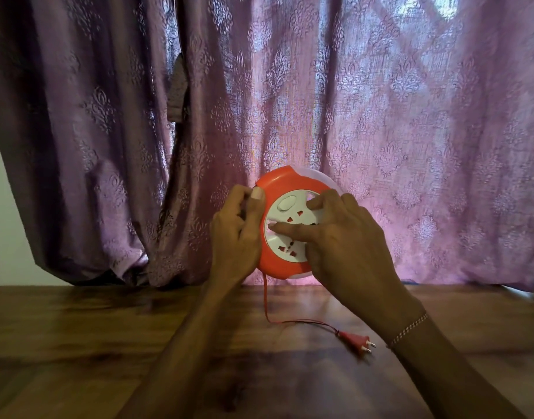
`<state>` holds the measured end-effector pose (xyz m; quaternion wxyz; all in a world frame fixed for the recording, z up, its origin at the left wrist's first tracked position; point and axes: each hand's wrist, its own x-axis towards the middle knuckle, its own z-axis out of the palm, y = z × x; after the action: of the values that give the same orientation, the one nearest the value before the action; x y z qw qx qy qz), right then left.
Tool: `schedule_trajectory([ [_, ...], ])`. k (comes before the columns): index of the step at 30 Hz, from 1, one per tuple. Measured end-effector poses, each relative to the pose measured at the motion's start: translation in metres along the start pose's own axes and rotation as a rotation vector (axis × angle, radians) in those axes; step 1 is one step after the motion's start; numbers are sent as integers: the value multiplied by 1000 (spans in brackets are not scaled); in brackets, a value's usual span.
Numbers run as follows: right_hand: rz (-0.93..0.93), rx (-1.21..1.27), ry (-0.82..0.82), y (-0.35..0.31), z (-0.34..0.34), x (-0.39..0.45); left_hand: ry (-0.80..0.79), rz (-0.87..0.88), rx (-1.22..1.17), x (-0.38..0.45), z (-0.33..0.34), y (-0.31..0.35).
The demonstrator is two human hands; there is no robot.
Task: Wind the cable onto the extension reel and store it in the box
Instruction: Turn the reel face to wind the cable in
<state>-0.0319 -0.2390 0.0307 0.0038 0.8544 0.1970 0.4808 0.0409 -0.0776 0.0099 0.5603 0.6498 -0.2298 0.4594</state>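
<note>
A round orange extension reel (pixel 282 184) with a white socket face is held upright above the wooden table (pixel 78 334). My left hand (pixel 237 234) grips its left rim, thumb on the orange edge. My right hand (pixel 341 237) lies on the white centre disc, fingers pressed onto it. A thin red cable (pixel 267 303) hangs from the reel's underside down to the table and runs right to a red two-pin plug (pixel 355 341) lying flat. No box is in view.
A purple patterned curtain (pixel 380 131) hangs right behind the reel, down to the table's far edge. A white wall (pixel 3 207) shows at the left. A bracelet (pixel 407 328) is on my right wrist.
</note>
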Motion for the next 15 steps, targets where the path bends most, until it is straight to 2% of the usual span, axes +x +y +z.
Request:
schedule_trajectory([
  [4, 91, 71, 16, 3, 4, -1, 5, 15, 13, 0, 1, 0],
  [8, 104, 114, 120, 1, 12, -3, 10, 18, 9, 1, 1, 0],
  [15, 260, 183, 269, -3, 22, -1, 30, 4, 5, 0, 4, 6],
])
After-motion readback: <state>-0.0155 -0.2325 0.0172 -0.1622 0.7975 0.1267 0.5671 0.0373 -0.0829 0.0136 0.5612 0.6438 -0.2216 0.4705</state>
